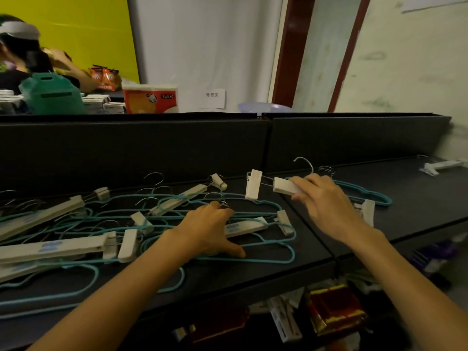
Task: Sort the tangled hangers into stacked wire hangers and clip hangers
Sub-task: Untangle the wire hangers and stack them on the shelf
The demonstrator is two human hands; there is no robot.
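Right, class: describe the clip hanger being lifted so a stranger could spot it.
Start at the black shelf, at its middle seam. The right hand holds a white clip hanger there. Unlike the tangled ones, it is raised, one clip dangling.

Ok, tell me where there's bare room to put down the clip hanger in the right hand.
Bare black top lies right of the right hand, between the teal wire hangers and the white clip hanger at the far corner. The near strip past the seam looks bare too. Left of the seam is crowded: the tangle under the left hand.
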